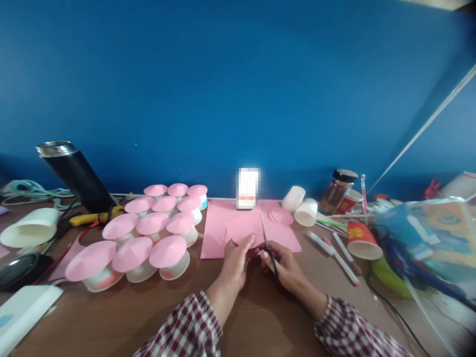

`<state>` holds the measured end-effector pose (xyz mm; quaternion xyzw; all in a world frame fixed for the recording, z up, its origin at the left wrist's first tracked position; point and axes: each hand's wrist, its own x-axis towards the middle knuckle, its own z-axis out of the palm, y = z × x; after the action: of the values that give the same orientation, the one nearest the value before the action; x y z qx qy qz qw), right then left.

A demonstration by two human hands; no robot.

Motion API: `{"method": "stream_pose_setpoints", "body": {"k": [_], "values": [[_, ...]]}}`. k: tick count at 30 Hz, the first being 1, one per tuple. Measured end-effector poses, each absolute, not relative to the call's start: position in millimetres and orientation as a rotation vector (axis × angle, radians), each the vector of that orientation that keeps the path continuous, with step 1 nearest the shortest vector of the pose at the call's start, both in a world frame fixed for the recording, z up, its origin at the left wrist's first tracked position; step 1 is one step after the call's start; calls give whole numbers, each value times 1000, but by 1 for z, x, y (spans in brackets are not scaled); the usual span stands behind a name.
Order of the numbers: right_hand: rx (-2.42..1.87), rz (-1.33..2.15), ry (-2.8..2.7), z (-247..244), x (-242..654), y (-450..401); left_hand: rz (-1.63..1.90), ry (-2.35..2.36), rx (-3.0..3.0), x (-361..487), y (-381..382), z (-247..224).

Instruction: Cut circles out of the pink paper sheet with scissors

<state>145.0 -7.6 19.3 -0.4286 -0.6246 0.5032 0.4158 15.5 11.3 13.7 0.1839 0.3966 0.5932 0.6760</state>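
My left hand (240,260) grips a piece of pink paper (241,230), thumb on top and fingers beneath. In my right hand (284,265) is a pair of scissors (266,235), its blades pointing away from me beside the paper's right edge. Whether the blades touch the paper, I cannot tell. Under both lies a larger pink sheet (213,233) on the table. Cut pink paper circles (281,216) rest on its right part. To the left stand several upside-down paper cups (174,267), each topped with a pink paper cone (168,250).
Two white cups (307,213) lie behind my right hand, near markers (345,265) and a red paper cup (363,241). A lidded jar (338,191) stands by the blue wall. At left are a black flask (76,173), a yellow-handled tool (94,218) and a white cup (33,228).
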Motion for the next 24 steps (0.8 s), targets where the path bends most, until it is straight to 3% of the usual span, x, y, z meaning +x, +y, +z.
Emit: {"method": "stream_pose_setpoints", "body": {"k": [24], "values": [[-1095, 1222, -1591, 15, 146, -6, 1315, 802, 449, 15, 9, 13]]}}
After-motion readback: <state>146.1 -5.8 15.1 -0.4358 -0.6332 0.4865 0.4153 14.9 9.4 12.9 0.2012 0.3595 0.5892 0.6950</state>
